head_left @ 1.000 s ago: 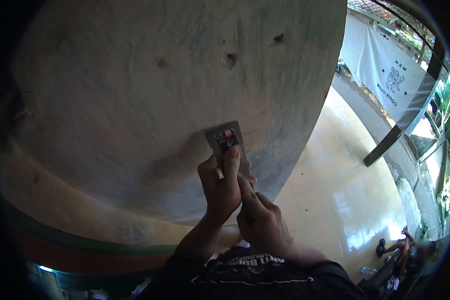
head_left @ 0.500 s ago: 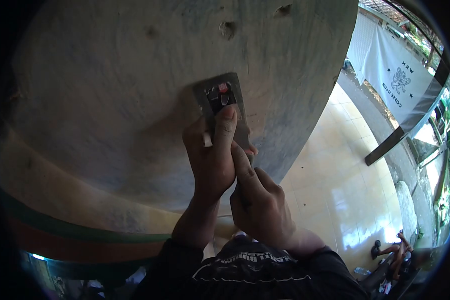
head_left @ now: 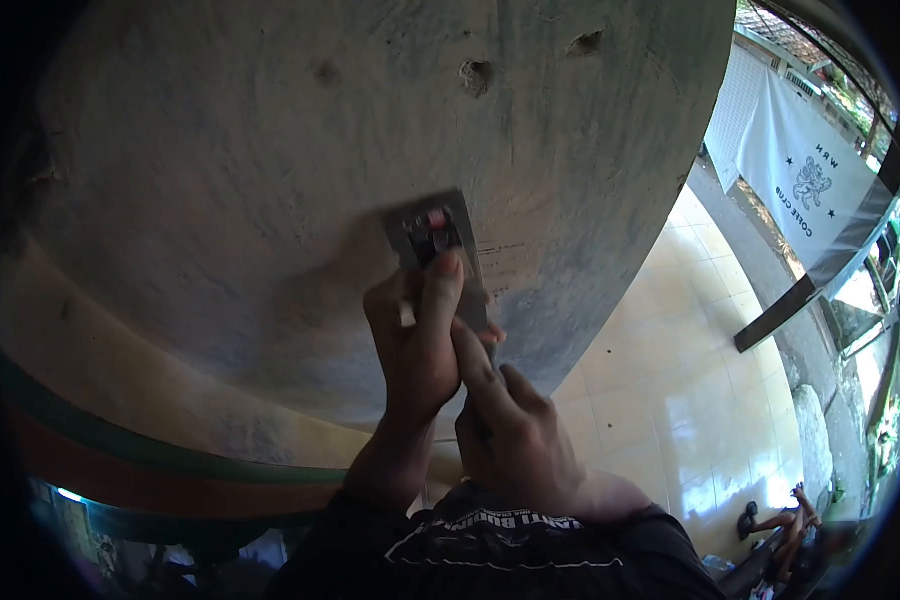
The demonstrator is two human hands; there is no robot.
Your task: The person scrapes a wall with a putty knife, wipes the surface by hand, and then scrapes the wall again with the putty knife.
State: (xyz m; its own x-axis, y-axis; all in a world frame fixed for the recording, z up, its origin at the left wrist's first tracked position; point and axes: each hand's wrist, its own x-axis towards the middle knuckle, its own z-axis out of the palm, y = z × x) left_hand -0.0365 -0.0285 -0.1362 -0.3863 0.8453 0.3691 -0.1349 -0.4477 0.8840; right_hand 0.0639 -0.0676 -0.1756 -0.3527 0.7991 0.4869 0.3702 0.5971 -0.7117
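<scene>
A flat putty knife with a dark, red-marked label on its blade lies against the curved, worn wall. My left hand grips the blade, its thumb pressed over the label and the other fingers partly hidden behind. Something pale shows at one of its fingers. Lower down, my right hand is closed around the handle end, most of which is hidden. Both hands touch each other. To the right of the blade, a lighter patch of wall carries small dark marks.
Pits mark the wall above the blade. A green and brown band runs along the wall's lower left. Glossy floor tiles lie to the right, with a post and hanging banner. Another person's legs show at lower right.
The putty knife and both hands have moved down the wall, toward my body. The view has shifted slightly, and the grip looks the same.
</scene>
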